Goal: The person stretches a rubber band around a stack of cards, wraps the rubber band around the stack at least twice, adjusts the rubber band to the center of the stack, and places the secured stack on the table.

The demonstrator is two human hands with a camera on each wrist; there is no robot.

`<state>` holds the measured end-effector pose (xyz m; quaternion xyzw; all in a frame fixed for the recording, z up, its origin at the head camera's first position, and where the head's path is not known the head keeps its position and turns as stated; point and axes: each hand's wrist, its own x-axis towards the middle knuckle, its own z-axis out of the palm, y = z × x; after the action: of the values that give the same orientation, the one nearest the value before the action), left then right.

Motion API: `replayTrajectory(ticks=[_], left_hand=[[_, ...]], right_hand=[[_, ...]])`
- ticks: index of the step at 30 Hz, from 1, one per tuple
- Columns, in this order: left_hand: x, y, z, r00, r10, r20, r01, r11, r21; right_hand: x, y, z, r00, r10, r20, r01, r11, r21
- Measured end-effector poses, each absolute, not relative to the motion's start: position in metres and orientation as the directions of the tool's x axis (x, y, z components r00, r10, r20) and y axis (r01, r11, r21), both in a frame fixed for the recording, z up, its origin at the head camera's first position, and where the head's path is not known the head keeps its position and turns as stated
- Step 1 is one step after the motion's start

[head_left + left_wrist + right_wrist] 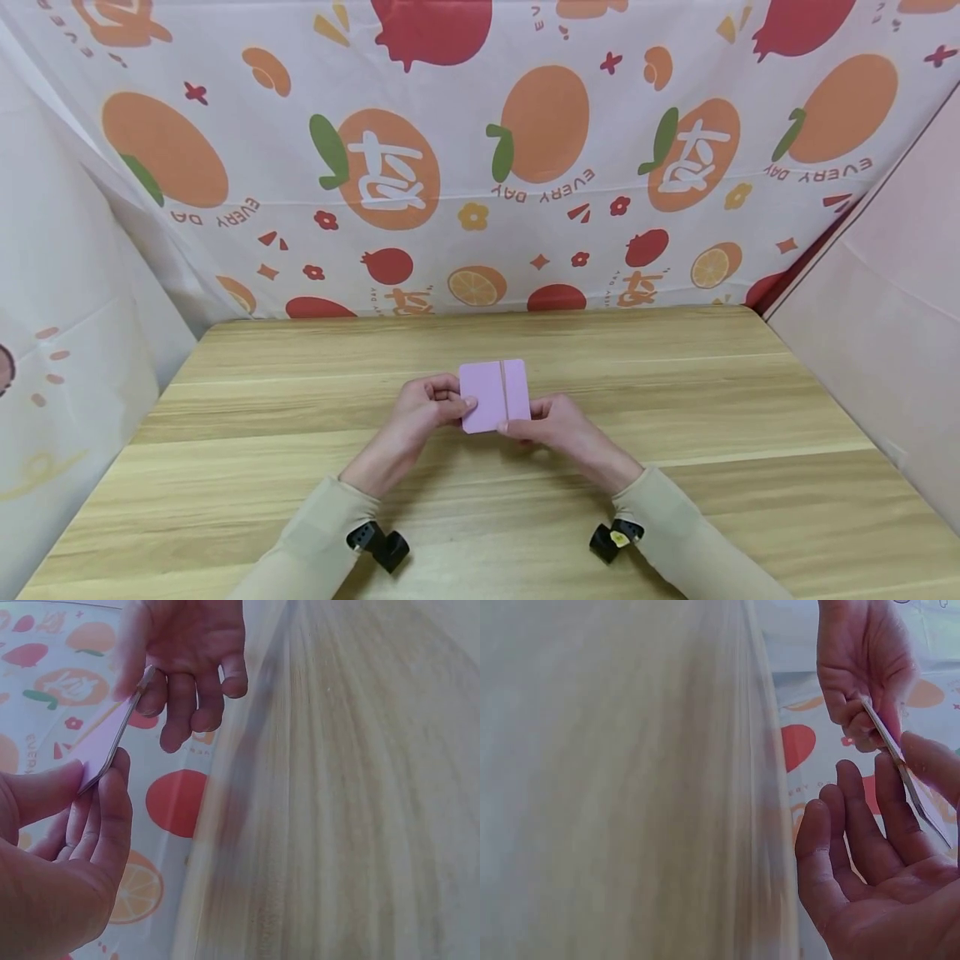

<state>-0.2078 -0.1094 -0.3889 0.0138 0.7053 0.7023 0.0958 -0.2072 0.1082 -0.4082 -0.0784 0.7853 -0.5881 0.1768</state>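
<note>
A small pink notebook [482, 393] with rounded corners, thin and squarish, has a narrow tan band down its right part. It is held up over the table between both hands. My left hand [427, 406] pinches its left edge, thumb on the front and fingers behind. At the lower right corner, my right hand [561, 429] grips it between thumb and index finger. Seen nearly edge-on in the left wrist view, the notebook [105, 742] shows a dark, thin side. In the right wrist view, the other fingers of the right hand [889, 877] spread loosely below it.
The wooden table [300, 467] spreads around both hands. A white cloth [465, 225] printed with fruit hangs along its far edge, with pale cloth at left and right. A black wrist camera [378, 546] sits on the left sleeve, another camera [615, 537] on the right.
</note>
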Motion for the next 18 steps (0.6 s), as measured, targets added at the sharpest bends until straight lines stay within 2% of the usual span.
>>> replayTrajectory(ticks=[11,18], left_hand=[[-0.2074,-0.1088,-0.3922,-0.975,0.189,-0.120,-0.119,0.017,0.993],[-0.2069,-0.1061,-0.3974,-0.964,0.236,-0.123,-0.119,0.034,0.992]], right_hand=[[-0.2121,0.1167,-0.4013,-0.922,-0.374,-0.100,0.028,0.193,-0.981],[-0.2145,0.1182,-0.4003,-0.947,-0.320,-0.003,-0.060,0.185,-0.981]])
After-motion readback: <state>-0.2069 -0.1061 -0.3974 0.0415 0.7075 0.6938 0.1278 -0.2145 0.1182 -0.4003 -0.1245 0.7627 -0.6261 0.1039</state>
